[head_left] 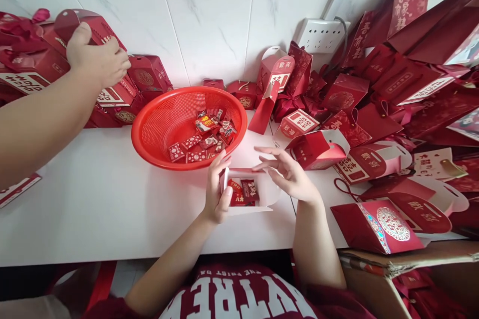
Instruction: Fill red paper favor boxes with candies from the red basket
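gripping the white-lined card box [266, 192] by its left side with the left hand [217, 192], probably to keep it steady, mouth up, on the smooth table [157, 219]; holding the right hand [290, 174] open, loosely curved, by the right flap, perhaps touching; glossy packets [239, 195] inside, near a perforated plastic basket [159, 127].

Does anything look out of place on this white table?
Mainly the red paper gift boxes at right: they lie jumbled, tilted different ways, looking untidy. Nothing else stands out.
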{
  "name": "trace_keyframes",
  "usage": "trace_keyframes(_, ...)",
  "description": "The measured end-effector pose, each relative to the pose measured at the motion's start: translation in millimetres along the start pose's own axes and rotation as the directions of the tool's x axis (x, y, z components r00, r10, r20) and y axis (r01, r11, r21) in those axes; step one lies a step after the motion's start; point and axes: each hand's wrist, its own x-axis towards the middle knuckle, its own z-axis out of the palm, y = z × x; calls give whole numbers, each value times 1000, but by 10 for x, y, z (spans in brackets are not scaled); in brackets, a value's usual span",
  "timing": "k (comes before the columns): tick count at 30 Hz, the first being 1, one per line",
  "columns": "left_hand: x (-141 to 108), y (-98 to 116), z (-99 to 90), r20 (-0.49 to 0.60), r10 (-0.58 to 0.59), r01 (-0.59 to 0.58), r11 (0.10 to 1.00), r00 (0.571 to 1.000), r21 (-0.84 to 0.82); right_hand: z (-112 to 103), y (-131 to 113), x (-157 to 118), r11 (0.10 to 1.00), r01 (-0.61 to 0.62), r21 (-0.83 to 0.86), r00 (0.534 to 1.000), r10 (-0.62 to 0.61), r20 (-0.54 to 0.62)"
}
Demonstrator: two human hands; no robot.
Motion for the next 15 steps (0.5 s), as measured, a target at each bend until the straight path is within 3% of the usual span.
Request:
trace_keyframes(3, -32, -19, 17, -27, -43, 42, 997, 999, -62, -47, -32, 26, 995, 54, -86, 985, -39, 171)
trace_keyframes(7, -4, 7, -1, -20, -52, 53, 998, 998, 36, -105, -123, 15, 982, 103, -155, 938, -44, 343)
trace_keyframes(10, 22, 26, -25, -18, -60, 61, 995, 998, 76, -86, -238, -47, 947, 62, -314, 935, 55, 351)
trace_keyframes(15, 24, 23, -62, 80, -13, 10, 999, 997, 40, 96, -380, -120, 866, -34, -500, 967, 155, 204)
